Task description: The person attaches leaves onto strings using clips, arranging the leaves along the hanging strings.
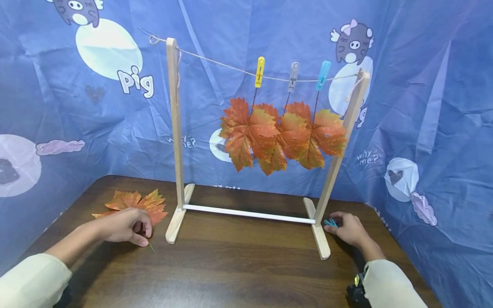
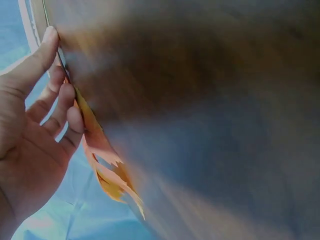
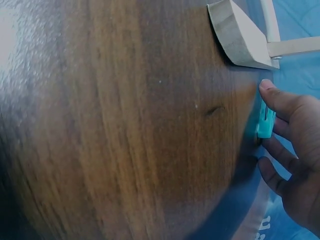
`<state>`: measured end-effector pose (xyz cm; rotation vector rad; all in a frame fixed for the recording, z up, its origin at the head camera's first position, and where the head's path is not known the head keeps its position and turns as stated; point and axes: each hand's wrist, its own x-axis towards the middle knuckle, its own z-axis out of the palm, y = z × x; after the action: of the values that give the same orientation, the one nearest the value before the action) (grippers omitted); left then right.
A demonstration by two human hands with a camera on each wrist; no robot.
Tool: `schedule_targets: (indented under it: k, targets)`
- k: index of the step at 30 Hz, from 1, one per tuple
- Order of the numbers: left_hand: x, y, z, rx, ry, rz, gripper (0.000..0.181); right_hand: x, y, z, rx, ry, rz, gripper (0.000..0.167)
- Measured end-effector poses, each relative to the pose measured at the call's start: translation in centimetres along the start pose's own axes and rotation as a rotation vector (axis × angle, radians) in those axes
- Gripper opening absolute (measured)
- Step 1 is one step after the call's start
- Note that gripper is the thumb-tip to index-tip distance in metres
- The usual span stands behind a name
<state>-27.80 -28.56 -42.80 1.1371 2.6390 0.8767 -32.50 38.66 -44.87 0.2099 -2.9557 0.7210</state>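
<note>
At the left of the table my left hand point(image 1: 129, 226) pinches the thin stem point(image 1: 151, 247) of an orange maple leaf point(image 1: 154, 209). In the left wrist view that leaf point(image 2: 102, 145) lies edge-on beside the fingers, low over the tabletop. By the rack's right foot, my right hand point(image 1: 348, 229) holds a teal clothespin point(image 1: 330, 222) between thumb and fingers. The same clothespin point(image 3: 266, 120) shows more plainly in the right wrist view. Above, three leaves hang by their stems from a string point(image 1: 227, 65), clipped with a yellow clothespin point(image 1: 259, 72), a grey clothespin point(image 1: 293, 77) and a light blue clothespin point(image 1: 323, 75).
The string is tied between two wooden posts, the left post point(image 1: 175, 124) and the right post point(image 1: 343, 147). A white rod point(image 1: 248, 213) joins their feet near the table point(image 1: 239, 261). Blue cloth point(image 1: 269, 25) with pig prints surrounds the back and sides.
</note>
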Motion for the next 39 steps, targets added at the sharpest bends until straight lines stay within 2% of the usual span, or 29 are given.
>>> schedule_targets:
  k: [8,14,19,27,31,35,39]
  targets:
    - [0.5,0.2,-0.1,0.006,-0.054,0.025,0.021,0.0,-0.5,-0.1,-0.020,0.009,0.023,0.044]
    - [0.4,0.2,-0.1,-0.016,-0.050,0.054,0.020,0.0,-0.7,0.0,0.002,0.012,0.049,0.036]
    - [0.4,0.4,-0.2,-0.058,-0.044,0.049,0.019,0.0,-0.6,0.1,0.010,0.010,0.045,0.029]
    - [0.6,1.1,-0.1,-0.087,-0.047,-0.020,0.007,-0.6,-0.2,0.0,0.022,0.023,-0.008,0.027]
    - [0.6,1.4,-0.4,-0.104,-0.062,-0.005,0.004,-1.0,-0.4,-0.5,0.059,0.007,-0.037,0.029]
    - [0.7,1.7,-0.6,-0.117,-0.072,0.003,0.009,-1.3,-0.6,-1.1,0.099,-0.011,-0.112,0.028]
    - [0.8,2.3,-0.8,-0.103,-0.057,-0.003,0.010,-1.5,-1.1,-1.8,0.128,-0.055,-0.165,0.027]
